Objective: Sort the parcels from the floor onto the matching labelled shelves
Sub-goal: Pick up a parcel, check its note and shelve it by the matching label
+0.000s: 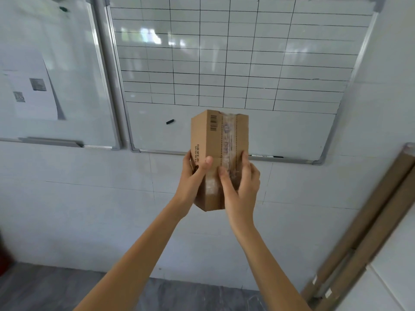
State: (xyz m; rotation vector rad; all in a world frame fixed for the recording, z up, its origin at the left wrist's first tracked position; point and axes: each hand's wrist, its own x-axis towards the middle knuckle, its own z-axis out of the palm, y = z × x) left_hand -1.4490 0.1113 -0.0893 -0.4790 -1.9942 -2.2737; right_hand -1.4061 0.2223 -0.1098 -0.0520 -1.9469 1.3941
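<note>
A small brown cardboard parcel (219,140) is held upright at chest height in front of a white wall. It has a barcode near its top and clear tape down its middle. My left hand (195,178) grips its lower left side, thumb across the front. My right hand (240,185) clasps its lower right side, thumb on the taped seam. No shelf or shelf label is in view.
A gridded whiteboard (292,63) hangs on the wall straight ahead, with a black marker cap (170,121) stuck to it. A second whiteboard (56,63) with pinned papers hangs at the left. Long brown cardboard tubes (368,227) lean at the right. Grey floor (56,290) lies below.
</note>
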